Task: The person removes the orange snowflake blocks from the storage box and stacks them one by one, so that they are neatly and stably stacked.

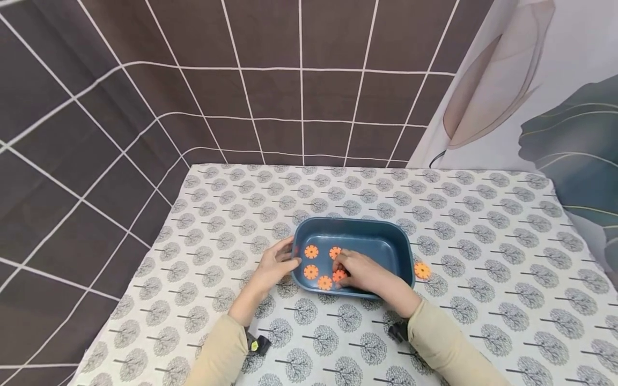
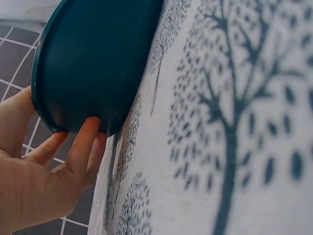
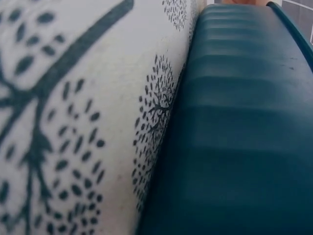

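The left hand (image 1: 274,266) grips the tub (image 1: 373,247) at lower centre; the right hand (image 1: 361,272) curls over an orange disc (image 1: 339,275) inside — whether pinching it, one cannot tell — and another disc (image 1: 422,270) lies farther right.

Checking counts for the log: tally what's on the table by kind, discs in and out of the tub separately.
Orange discs in tub: 5
Orange disc on cloth: 1
Tub: 1
Total: 7 visible. The right hand may hide more; can't tell whether the one outside is a stack.
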A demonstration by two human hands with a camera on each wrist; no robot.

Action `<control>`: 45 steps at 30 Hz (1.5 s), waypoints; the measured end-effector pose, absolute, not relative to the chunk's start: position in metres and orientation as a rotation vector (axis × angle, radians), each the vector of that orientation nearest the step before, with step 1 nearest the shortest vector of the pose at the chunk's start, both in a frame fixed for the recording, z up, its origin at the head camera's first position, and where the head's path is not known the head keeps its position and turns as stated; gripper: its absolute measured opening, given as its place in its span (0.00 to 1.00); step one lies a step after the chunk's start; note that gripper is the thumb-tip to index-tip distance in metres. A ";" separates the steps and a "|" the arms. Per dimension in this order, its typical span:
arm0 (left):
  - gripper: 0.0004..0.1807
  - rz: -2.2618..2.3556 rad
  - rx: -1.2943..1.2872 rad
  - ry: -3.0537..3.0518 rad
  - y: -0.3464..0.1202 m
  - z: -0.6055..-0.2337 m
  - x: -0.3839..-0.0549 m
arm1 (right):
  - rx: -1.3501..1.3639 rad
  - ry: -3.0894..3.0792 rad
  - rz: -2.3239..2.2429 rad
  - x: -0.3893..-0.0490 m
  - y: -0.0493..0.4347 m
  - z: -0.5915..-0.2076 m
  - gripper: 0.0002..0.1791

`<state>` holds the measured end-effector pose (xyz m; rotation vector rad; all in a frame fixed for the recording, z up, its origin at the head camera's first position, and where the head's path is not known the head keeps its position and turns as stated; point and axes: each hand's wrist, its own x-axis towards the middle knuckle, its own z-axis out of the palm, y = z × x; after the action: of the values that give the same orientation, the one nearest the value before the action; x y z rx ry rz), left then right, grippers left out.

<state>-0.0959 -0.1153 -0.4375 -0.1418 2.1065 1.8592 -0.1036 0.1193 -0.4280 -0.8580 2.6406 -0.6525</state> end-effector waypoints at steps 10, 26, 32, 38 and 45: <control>0.36 1.853 -0.142 2.120 -0.114 -0.439 -0.096 | -0.781 2.643 -0.630 -0.104 0.117 -0.428 0.13; 0.36 1.840 -0.143 2.125 -0.116 -0.441 -0.098 | -1.059 2.633 -0.574 -0.106 0.120 -0.430 0.12; 0.36 1.842 -0.149 2.129 -0.116 -0.441 -0.095 | -1.148 2.640 -0.593 -0.104 0.123 -0.430 0.13; 0.36 1.849 -0.151 2.119 -0.115 -0.440 -0.094 | -1.221 2.648 -0.581 -0.103 0.130 -0.428 0.13; 0.35 1.850 -0.141 2.129 -0.115 -0.441 -0.095 | -1.219 2.657 -0.675 -0.101 0.143 -0.421 0.14</control>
<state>-0.0949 -0.1150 -0.4407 -0.1410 2.1288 1.8501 -0.1012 0.1432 -0.4207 -1.2192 2.6574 -0.6750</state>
